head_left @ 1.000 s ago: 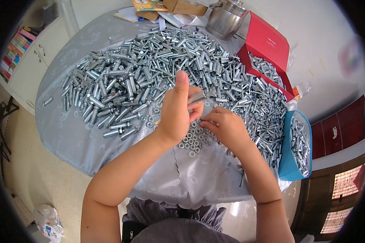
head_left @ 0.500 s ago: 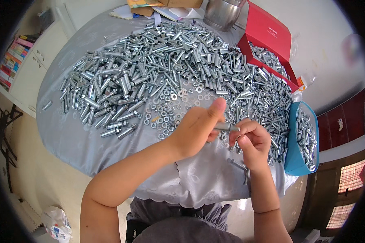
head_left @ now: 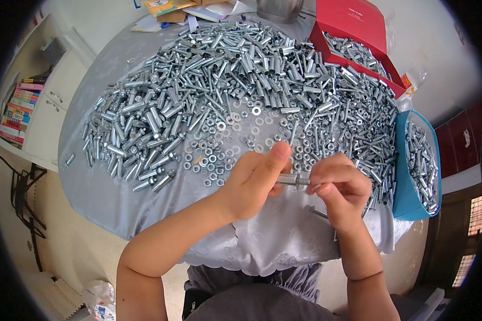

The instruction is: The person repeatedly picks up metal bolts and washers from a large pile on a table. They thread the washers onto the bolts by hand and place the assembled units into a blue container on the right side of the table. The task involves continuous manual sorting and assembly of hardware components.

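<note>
My left hand [head_left: 253, 184] is closed around a silvery expansion bolt [head_left: 289, 179], its thumb raised over the top. The bolt lies roughly level, and its threaded end points right toward my right hand [head_left: 341, 190]. The fingers of that hand are pinched at the thread's tip, on a small flat metal piece [head_left: 316, 188] that looks like a washer, mostly hidden. Below the hands, a loose bolt [head_left: 318, 212] lies on the cloth, partly behind my right hand. Just beyond are scattered nuts and washers [head_left: 212, 158].
A large heap of metal sleeves and bolts [head_left: 225, 64] covers the far half of the grey-clothed table [head_left: 171, 214]. To the right stand an open red box [head_left: 353, 21] and a blue bin [head_left: 404, 182], both holding metal parts. A metal pot [head_left: 279, 9] and papers sit behind.
My right fingers have come over the bolt's threaded end, and more thread now shows between the hands. The left hand keeps its hold. The whole view has shifted slightly.
</note>
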Motion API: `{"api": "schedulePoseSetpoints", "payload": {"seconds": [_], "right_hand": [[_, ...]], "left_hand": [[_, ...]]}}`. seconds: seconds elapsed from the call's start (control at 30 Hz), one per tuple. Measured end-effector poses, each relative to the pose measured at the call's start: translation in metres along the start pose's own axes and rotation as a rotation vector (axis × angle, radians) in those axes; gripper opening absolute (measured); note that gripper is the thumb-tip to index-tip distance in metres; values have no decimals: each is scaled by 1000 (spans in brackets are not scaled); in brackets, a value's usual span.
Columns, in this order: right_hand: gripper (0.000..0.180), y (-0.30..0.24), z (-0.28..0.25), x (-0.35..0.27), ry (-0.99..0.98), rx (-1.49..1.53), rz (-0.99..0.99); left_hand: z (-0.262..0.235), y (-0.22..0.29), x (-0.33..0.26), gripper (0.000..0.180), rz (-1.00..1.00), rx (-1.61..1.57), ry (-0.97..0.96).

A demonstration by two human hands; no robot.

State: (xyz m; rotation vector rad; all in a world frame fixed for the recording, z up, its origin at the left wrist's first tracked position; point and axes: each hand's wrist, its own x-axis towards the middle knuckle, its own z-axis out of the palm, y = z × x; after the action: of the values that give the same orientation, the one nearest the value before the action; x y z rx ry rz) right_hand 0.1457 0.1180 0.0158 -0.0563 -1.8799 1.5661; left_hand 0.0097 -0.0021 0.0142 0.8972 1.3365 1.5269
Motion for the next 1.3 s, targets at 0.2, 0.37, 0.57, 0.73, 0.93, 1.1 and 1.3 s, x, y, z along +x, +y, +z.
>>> {"api": "schedulePoseSetpoints", "payload": {"seconds": [0.2, 0.37, 0.57, 0.73, 0.93, 1.1, 1.3], "right_hand": [[13, -6, 1, 3, 30, -30, 54], [13, -6, 1, 4, -41, -28, 79], [13, -6, 12, 5, 197, 12, 124], [15, -6, 4, 5, -29, -367, -111], [22, -6, 1, 7, -78, -492, -293], [27, -1, 4, 8, -76, -515, -323], [21, -7, 3, 11, -61, -386, -33]], "left_hand": [[1, 1, 0, 62, -2, 25, -6], [0, -1, 3, 71, 48, 70, 11], [-1, -1, 3, 59, -21, -59, 11], [-4, -4, 5, 58, 7, -25, -11], [2, 0, 3, 58, 24, 44, 17], [1, -4, 3, 58, 17, 90, 65], [-2, 5, 3, 60, 1, -34, 135]]}}
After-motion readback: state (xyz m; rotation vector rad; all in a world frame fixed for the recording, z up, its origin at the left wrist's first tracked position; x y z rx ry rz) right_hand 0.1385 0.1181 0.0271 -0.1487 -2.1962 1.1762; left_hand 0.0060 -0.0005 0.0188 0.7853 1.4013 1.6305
